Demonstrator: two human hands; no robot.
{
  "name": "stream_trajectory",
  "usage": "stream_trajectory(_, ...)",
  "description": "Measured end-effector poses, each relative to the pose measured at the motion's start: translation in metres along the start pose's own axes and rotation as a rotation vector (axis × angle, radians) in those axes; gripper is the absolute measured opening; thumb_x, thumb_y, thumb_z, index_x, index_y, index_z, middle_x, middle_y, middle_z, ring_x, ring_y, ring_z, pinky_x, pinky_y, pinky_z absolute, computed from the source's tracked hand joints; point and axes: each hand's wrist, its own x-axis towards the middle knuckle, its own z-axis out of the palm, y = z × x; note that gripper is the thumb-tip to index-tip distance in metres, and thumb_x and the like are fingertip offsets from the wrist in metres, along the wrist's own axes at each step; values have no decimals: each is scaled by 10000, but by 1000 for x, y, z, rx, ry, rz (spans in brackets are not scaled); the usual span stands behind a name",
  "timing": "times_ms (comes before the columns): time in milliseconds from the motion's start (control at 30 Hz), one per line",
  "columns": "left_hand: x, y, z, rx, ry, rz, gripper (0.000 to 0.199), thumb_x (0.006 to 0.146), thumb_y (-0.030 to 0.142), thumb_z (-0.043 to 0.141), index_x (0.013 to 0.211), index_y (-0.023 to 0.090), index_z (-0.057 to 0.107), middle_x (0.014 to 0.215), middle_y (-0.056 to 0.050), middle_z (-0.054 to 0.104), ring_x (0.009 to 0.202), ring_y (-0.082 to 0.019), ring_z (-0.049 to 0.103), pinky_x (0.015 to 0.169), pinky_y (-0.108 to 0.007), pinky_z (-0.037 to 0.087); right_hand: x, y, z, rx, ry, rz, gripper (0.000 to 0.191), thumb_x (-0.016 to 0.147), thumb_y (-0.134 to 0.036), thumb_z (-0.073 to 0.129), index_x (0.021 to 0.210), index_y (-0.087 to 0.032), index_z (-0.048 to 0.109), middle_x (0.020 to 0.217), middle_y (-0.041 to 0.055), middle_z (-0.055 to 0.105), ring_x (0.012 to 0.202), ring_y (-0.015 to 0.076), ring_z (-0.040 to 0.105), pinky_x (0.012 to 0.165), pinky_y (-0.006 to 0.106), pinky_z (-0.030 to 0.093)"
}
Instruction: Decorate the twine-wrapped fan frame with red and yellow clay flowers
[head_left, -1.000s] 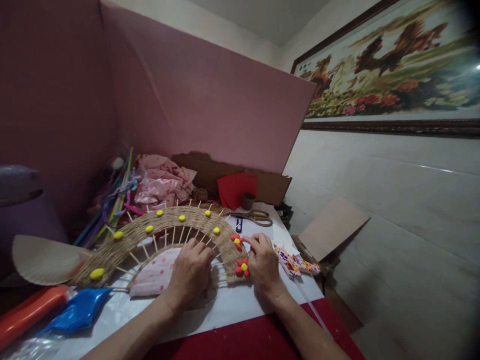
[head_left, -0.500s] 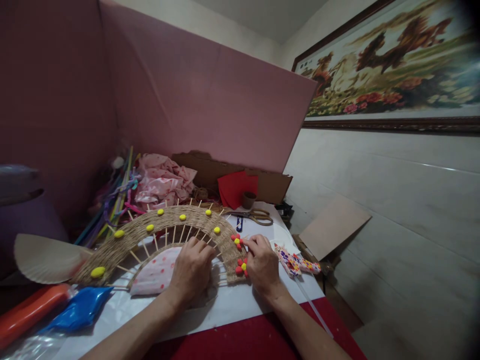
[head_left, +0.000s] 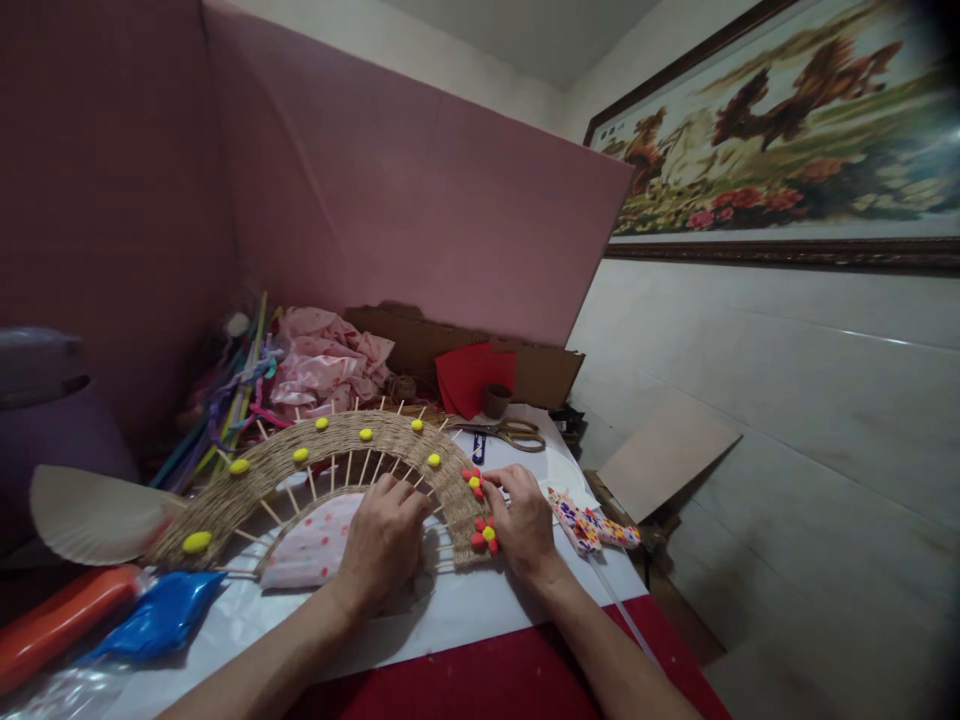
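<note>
A half-round fan (head_left: 390, 430) of woven brown cord on thin wooden sticks lies across the white surface. Several yellow clay discs (head_left: 365, 435) dot its band. At the band's right end sit two clay flowers with red petals and yellow centres: an upper flower (head_left: 474, 482) and a lower flower (head_left: 486, 534). My right hand (head_left: 523, 525) pinches at the right side of the upper one, its fingertips covering part of it. Over the fan's inner edge, beside the polka-dot fabric (head_left: 311, 545), my left hand (head_left: 386, 535) is closed. Whatever it grips is hidden.
Scissors (head_left: 510, 433) and a blue cutter (head_left: 479, 446) lie behind the fan, near a small brown pot (head_left: 496, 401). Blue (head_left: 157, 617) and orange (head_left: 67, 625) clay packs are at left. Crumpled pink fabric (head_left: 322, 360) is heaped behind; patterned fabric (head_left: 589, 525) lies right.
My right hand's fingers have shifted slightly at the upper flower, uncovering more of its upper right side. My left hand and the fan have stayed put.
</note>
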Motion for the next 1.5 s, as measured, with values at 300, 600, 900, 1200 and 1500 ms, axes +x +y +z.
stream_trajectory(300,0,0,0,18,-12,-5,227,845,104,448,697,159,611,728,-66,594,740,-205,473,661,-358,433,0,4,-2,-26,22,-15,174,861,-187,494,885,-210,665,820,38,593,811,182,531,722,280,418)
stream_trajectory(600,0,1,-2,27,-32,-13,225,849,113,453,705,150,621,727,-73,596,740,-207,470,664,-354,425,-4,-3,-7,-13,21,-72,91,800,-189,596,710,-198,602,755,22,594,782,180,536,708,271,399)
stream_trajectory(900,0,1,-2,3,-29,-2,218,840,94,452,721,134,631,728,-85,597,745,-212,468,672,-354,416,-3,-2,-5,9,24,-25,121,800,-183,596,688,-193,552,741,10,601,741,172,530,680,264,381)
stream_trajectory(1200,-1,-3,2,-60,7,4,239,834,51,409,761,121,626,744,-92,589,743,-213,460,672,-363,423,0,6,-5,1,88,20,131,830,-222,561,704,-187,569,733,20,594,734,175,531,667,267,381)
stream_trajectory(1500,-2,-3,2,-67,-6,-3,235,849,68,407,758,122,617,762,-92,575,755,-217,457,686,-374,422,-3,0,-4,-74,32,-89,315,746,0,494,870,-220,681,769,34,578,776,180,506,663,260,373)
